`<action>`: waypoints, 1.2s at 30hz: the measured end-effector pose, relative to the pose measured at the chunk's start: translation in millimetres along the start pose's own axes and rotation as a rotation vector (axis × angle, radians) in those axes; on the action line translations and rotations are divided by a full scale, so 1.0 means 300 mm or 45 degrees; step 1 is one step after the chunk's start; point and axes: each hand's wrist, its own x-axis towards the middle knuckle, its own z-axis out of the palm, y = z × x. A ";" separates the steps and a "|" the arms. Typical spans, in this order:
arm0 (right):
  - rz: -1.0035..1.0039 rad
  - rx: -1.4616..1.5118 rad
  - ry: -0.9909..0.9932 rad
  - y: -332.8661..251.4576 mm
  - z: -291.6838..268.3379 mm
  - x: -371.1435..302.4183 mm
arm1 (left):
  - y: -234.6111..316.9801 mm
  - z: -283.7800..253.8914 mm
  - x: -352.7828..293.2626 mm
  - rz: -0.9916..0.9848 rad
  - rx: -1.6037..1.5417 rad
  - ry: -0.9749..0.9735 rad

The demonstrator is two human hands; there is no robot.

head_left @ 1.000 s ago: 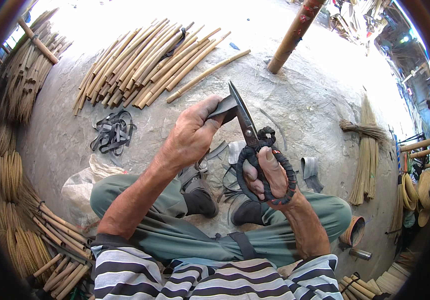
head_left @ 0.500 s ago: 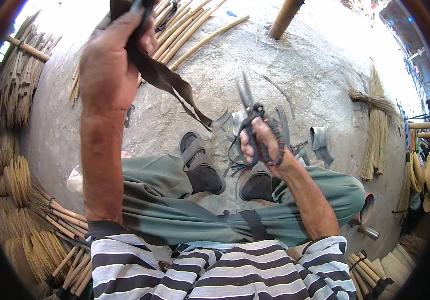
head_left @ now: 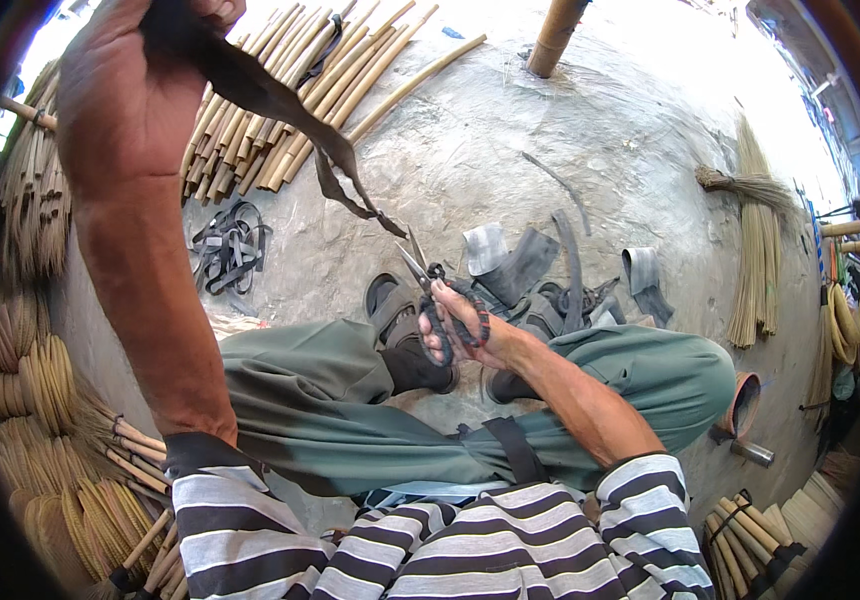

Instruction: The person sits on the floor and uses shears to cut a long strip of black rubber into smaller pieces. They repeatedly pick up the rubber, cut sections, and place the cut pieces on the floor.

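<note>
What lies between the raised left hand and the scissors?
In the head view, a dark rubber strip hangs from the left hand down toward the scissors in the right hand; behind it, bamboo sticks and bare ground.

Left hand (head_left: pixel 135 95) raised high near the top edge, fingers clenched on a dark rubber strip (head_left: pixel 295 125). Strip hangs from the fist and trails down-right; its tip ends just above the scissors' blade tips.

Right hand (head_left: pixel 460 330) low over the knees, fingers through the loops of big black scissors (head_left: pixel 430 290). Blades slightly parted, pointing up-left from the fingers, not touching the strip.

Beyond the right fingers: cut rubber pieces (head_left: pixel 525 265) on the concrete floor (head_left: pixel 470 150). Behind the left fist: row of bamboo sticks (head_left: pixel 300 95). Below that fist, on the floor: pile of dark rubber strips (head_left: pixel 230 250). Sandalled foot (head_left: pixel 400 320) just left of the right hand.
</note>
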 end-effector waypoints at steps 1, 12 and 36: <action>-0.038 0.030 -0.028 -0.001 0.004 0.011 | 0.002 0.012 -0.006 0.058 -0.012 -0.011; 0.043 0.142 -0.233 0.066 -0.014 0.062 | 0.159 -0.119 0.049 -0.463 -0.145 -0.506; 0.077 0.202 -0.231 0.128 0.035 0.018 | 0.216 -0.034 0.033 -0.656 -0.234 -0.519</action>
